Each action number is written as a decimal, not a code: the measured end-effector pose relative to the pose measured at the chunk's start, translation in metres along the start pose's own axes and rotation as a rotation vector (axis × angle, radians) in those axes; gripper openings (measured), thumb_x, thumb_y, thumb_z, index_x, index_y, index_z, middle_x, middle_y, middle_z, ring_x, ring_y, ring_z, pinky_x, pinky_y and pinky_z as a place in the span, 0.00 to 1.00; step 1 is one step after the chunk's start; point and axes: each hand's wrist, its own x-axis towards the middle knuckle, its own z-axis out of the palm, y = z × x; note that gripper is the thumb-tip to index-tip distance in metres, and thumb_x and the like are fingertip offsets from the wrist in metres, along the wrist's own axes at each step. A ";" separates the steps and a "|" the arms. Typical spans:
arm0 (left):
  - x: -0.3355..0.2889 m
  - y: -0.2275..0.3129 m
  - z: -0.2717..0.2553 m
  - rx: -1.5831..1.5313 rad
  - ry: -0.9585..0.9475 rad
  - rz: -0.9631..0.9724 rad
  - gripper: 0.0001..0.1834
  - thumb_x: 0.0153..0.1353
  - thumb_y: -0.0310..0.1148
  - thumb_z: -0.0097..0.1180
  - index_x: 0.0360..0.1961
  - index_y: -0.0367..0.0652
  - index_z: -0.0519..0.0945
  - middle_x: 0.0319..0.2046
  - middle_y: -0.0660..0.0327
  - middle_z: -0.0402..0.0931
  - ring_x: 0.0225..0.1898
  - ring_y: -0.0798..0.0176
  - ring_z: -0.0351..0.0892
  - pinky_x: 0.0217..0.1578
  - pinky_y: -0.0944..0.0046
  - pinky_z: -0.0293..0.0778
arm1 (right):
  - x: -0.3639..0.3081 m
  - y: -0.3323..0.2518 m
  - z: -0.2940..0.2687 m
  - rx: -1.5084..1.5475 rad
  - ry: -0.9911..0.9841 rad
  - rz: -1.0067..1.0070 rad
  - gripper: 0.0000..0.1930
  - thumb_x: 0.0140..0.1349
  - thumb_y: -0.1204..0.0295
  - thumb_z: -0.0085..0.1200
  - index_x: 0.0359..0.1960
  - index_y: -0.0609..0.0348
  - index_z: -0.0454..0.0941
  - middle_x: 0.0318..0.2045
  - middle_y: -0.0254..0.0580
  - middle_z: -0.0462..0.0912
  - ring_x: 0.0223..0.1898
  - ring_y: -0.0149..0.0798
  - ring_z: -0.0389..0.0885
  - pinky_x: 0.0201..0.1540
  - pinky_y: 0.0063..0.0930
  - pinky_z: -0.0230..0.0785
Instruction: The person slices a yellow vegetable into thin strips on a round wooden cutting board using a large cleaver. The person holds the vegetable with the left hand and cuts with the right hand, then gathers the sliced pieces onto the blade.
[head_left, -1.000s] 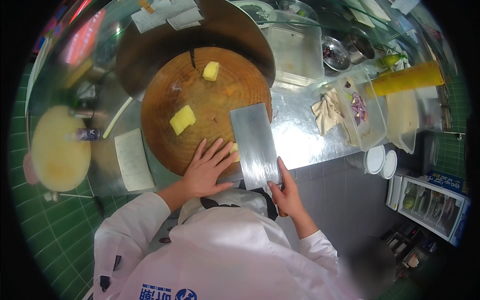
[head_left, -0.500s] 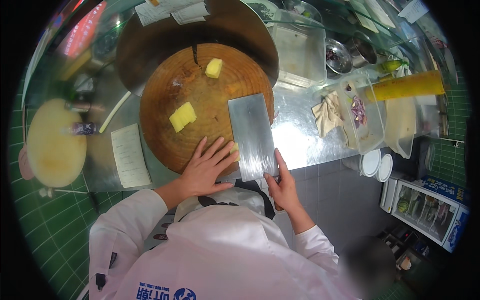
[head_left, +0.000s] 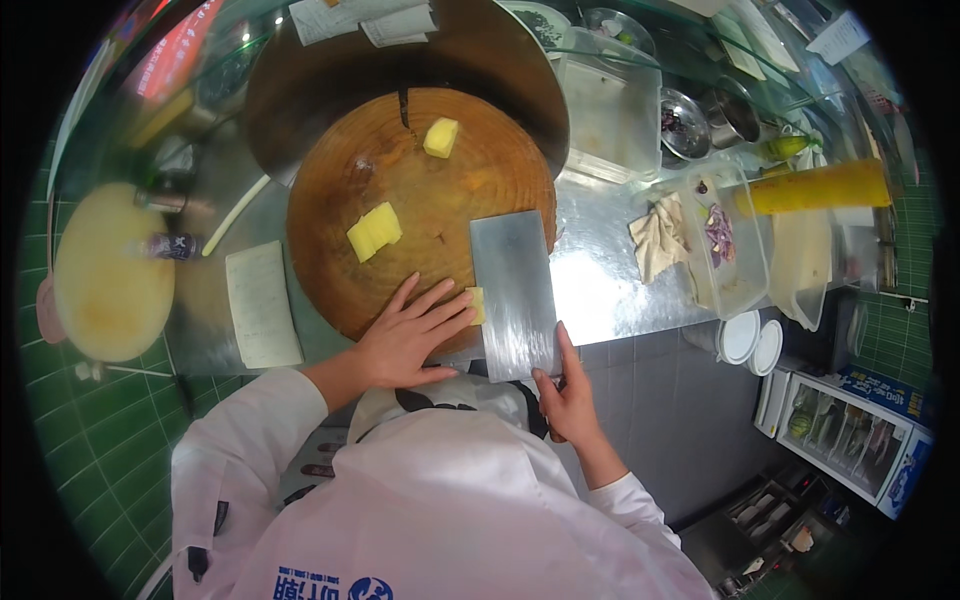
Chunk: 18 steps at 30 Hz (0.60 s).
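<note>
My left hand (head_left: 420, 328) lies flat near the front of the round wooden chopping block (head_left: 335, 185), fingers stretched out and spread. Its fingertips touch a small yellow food piece (head_left: 477, 306), partly covered by them. My right hand (head_left: 572, 398) grips the handle of a broad cleaver (head_left: 515, 290). The wide blade lies against the right side of that piece, its front part over the block and its heel past the near edge. Farther back on the block are a cut yellow food piece (head_left: 375, 232) and a yellow chunk (head_left: 440, 138); their exact kind is unclear.
A curved metal guard (head_left: 300, 110) stands behind the block. To its left lie a paper notebook (head_left: 262, 305) and an oval pale board (head_left: 112, 275). On the right are a crumpled cloth (head_left: 658, 238), a clear tub (head_left: 738, 280) with purple shreds, and metal bowls (head_left: 685, 140).
The cleaver has drawn slightly toward me, and more of the small yellow piece shows beside it. My left hand stays on the piece. A dark blurred shape at lower right has left the view.
</note>
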 end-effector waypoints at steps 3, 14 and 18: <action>0.001 -0.002 0.002 0.002 0.008 0.001 0.49 0.64 0.61 0.64 0.80 0.53 0.61 0.81 0.60 0.55 0.83 0.48 0.46 0.80 0.32 0.34 | 0.004 -0.004 -0.002 -0.039 -0.013 0.041 0.40 0.71 0.78 0.58 0.83 0.52 0.53 0.62 0.60 0.82 0.45 0.35 0.84 0.46 0.27 0.77; 0.001 -0.002 0.002 0.000 0.014 0.007 0.50 0.64 0.62 0.63 0.81 0.53 0.60 0.81 0.60 0.55 0.83 0.48 0.46 0.80 0.32 0.35 | 0.031 -0.009 0.008 -0.102 0.041 -0.120 0.41 0.71 0.80 0.57 0.83 0.49 0.52 0.29 0.34 0.81 0.19 0.24 0.71 0.23 0.26 0.69; 0.001 -0.003 0.002 0.010 0.020 0.007 0.49 0.64 0.62 0.62 0.81 0.53 0.60 0.81 0.60 0.54 0.83 0.49 0.45 0.80 0.32 0.35 | 0.034 -0.019 0.012 -0.142 0.059 -0.096 0.41 0.72 0.79 0.58 0.83 0.50 0.52 0.28 0.34 0.82 0.19 0.25 0.73 0.23 0.27 0.70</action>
